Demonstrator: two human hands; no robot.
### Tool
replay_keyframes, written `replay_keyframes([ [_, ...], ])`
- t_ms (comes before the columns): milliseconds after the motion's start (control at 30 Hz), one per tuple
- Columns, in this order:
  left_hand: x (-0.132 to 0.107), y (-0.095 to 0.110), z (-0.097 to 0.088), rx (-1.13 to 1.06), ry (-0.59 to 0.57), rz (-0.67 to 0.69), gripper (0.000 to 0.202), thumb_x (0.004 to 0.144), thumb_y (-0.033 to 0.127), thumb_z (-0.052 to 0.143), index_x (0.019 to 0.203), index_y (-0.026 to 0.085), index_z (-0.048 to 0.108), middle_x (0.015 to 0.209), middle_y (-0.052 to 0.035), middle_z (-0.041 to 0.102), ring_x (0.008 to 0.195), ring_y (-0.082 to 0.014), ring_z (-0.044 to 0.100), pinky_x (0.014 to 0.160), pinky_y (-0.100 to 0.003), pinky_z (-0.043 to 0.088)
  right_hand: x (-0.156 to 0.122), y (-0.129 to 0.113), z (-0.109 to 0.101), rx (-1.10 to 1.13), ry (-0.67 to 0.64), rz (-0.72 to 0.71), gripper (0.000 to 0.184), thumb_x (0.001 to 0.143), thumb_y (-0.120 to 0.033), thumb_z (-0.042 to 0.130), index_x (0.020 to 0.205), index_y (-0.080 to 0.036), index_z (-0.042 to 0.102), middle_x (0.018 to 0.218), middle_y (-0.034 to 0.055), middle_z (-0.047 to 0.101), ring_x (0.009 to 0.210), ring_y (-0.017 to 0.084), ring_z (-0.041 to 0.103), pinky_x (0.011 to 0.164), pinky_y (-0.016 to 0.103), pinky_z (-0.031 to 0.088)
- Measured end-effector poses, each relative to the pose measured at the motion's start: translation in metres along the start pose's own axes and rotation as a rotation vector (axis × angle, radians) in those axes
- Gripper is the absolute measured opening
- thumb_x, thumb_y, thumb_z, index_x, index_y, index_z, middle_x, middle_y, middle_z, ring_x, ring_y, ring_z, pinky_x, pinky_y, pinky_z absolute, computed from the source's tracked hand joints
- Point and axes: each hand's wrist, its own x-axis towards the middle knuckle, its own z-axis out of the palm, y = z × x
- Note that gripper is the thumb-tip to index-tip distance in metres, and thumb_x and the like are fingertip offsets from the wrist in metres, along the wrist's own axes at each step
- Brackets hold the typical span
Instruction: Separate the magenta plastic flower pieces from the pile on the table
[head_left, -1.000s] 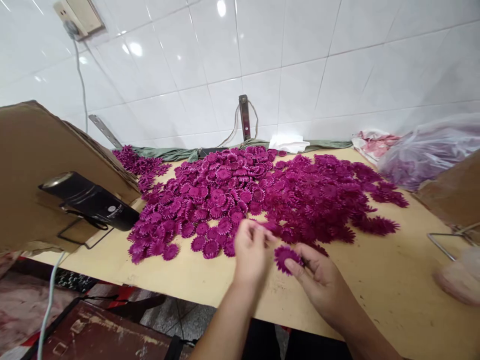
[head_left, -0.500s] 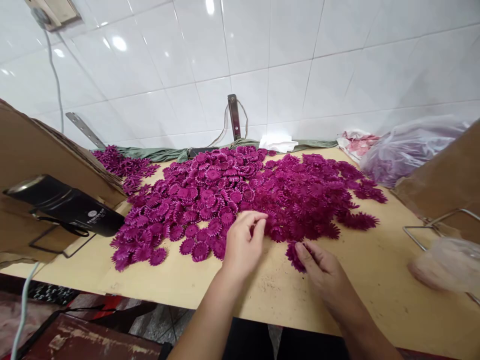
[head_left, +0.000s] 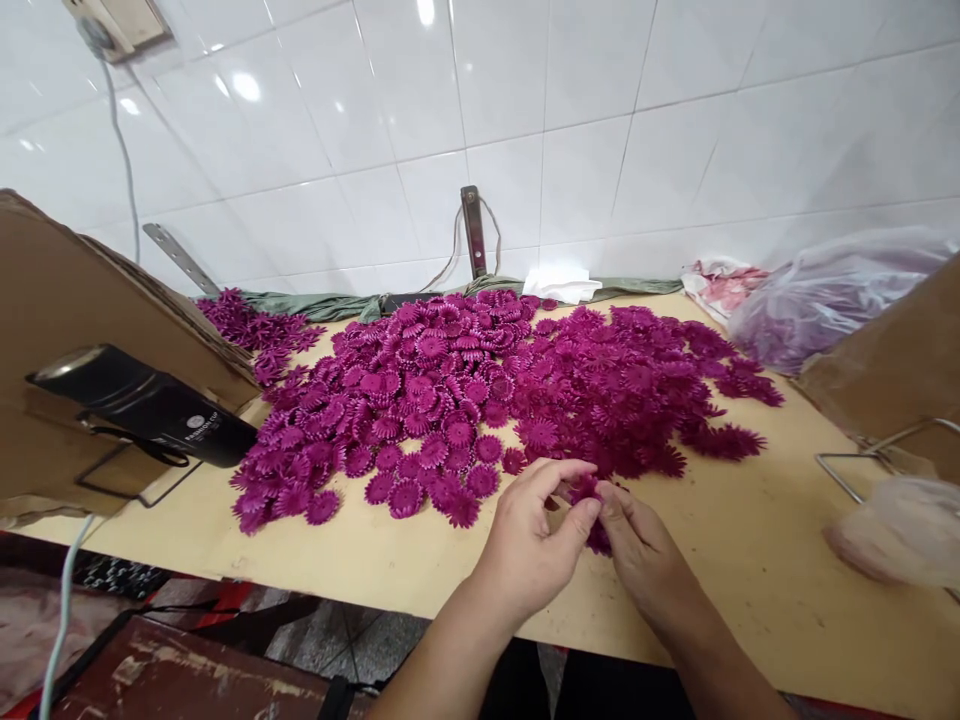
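My right hand [head_left: 646, 552] pinches a purple artificial flower head [head_left: 600, 540] between thumb and fingers, just above the front of the table. Against it my left hand [head_left: 531, 545] closes its thumb and index finger on the same flower piece, mostly hidden by the fingers. Whether one or several layers are held I cannot tell. Behind both hands spreads a pile of purple flower heads [head_left: 427, 395], curled ones on the left and middle. Flatter, spikier flower pieces [head_left: 622, 385] lie to the right.
At the left a black flask [head_left: 150, 410] leans by a cardboard box [head_left: 97, 290]. A plastic bag [head_left: 832, 295] and another cardboard box [head_left: 892, 370] stand at the right. White tissue [head_left: 562, 284] lies near the tiled wall; a metal bracket [head_left: 474, 230] rises there.
My left hand has moved right and down from the pile's edge to meet my right hand at the flower. A loose flower head now lies at the pile's front edge.
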Motion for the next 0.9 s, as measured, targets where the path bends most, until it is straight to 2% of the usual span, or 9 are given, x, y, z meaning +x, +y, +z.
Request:
replay_keyframes([
  [100,0.005,-0.006,0.000,-0.131,0.055,-0.078,0.009,0.075,0.019,0.055,0.071,0.017,0.062,0.073,-0.0028,0.063,0.071,-0.0139,0.057,0.068,-0.025,0.044,-0.006,-0.003,0.005,-0.040,0.006,-0.038,0.041,0.084,-0.055,0.038,0.073,-0.020,0.055,0.065,0.0031,0.057,0.063,0.017,0.054,0.061,0.028,0.047],
  [300,0.037,-0.028,-0.024,-0.493,0.494,-0.298,0.014,0.075,0.029,0.054,0.066,0.018,0.052,0.055,0.0041,0.054,0.049,-0.0086,0.048,0.050,-0.020,0.038,-0.025,-0.017,0.015,-0.189,-0.231,-0.151,0.029,0.088,-0.029,0.037,0.061,-0.020,0.042,0.059,-0.0010,0.047,0.055,0.012,0.048,0.052,0.023,0.040],
  [367,0.048,-0.027,-0.029,-0.423,0.454,-0.245,0.010,0.070,0.024,0.060,0.076,0.017,0.056,0.067,0.0009,0.060,0.060,-0.0104,0.055,0.059,-0.023,0.043,-0.026,-0.019,0.012,-0.163,-0.240,-0.176,0.025,0.088,-0.025,0.037,0.066,-0.019,0.047,0.064,0.0005,0.051,0.060,0.013,0.051,0.057,0.024,0.042],
  [433,0.056,-0.024,-0.030,-0.288,0.380,-0.216,0.022,0.066,0.016,0.063,0.087,0.016,0.059,0.090,-0.0056,0.063,0.082,-0.0155,0.059,0.073,-0.028,0.046,-0.023,-0.019,0.006,-0.133,-0.236,-0.169,0.019,0.087,-0.025,0.039,0.075,-0.018,0.053,0.070,0.0023,0.054,0.067,0.014,0.053,0.062,0.025,0.043],
  [533,0.056,-0.019,-0.026,-0.022,0.347,-0.154,0.031,0.067,0.010,0.060,0.098,0.016,0.060,0.119,-0.0118,0.053,0.110,-0.0224,0.051,0.090,-0.035,0.042,-0.017,-0.014,-0.005,-0.105,-0.186,-0.125,0.019,0.087,-0.030,0.043,0.078,-0.018,0.055,0.071,0.0025,0.056,0.068,0.015,0.053,0.062,0.026,0.044],
  [600,0.047,-0.016,-0.024,0.090,0.311,-0.067,0.024,0.073,0.012,0.055,0.096,0.016,0.062,0.116,-0.0109,0.055,0.110,-0.0217,0.051,0.092,-0.037,0.041,-0.012,-0.009,-0.010,-0.087,-0.101,-0.070,0.023,0.087,-0.035,0.043,0.075,-0.018,0.054,0.068,0.0016,0.054,0.065,0.014,0.051,0.059,0.025,0.042],
  [733,0.016,-0.009,-0.015,0.094,0.116,0.051,0.013,0.079,0.020,0.053,0.084,0.018,0.065,0.089,-0.0064,0.066,0.090,-0.0187,0.059,0.084,-0.034,0.046,-0.004,-0.001,-0.012,-0.053,0.086,0.021,0.032,0.083,-0.045,0.047,0.066,-0.018,0.050,0.060,-0.0006,0.048,0.058,0.013,0.045,0.053,0.024,0.039],
  [800,0.004,-0.007,-0.009,0.095,0.026,0.051,0.013,0.075,0.023,0.060,0.087,0.019,0.065,0.089,-0.0056,0.066,0.086,-0.0184,0.060,0.080,-0.032,0.047,0.000,0.000,-0.010,-0.029,0.123,0.055,0.039,0.081,-0.051,0.047,0.060,-0.019,0.047,0.056,-0.0013,0.045,0.054,0.012,0.042,0.050,0.024,0.037],
  [900,-0.001,-0.007,-0.001,0.116,0.009,0.022,0.013,0.074,0.021,0.061,0.086,0.019,0.065,0.086,-0.0047,0.066,0.083,-0.0176,0.061,0.076,-0.029,0.048,0.003,-0.002,-0.006,0.014,0.121,0.086,0.047,0.078,-0.060,0.044,0.056,-0.019,0.043,0.052,-0.0027,0.040,0.051,0.012,0.040,0.047,0.024,0.034],
])
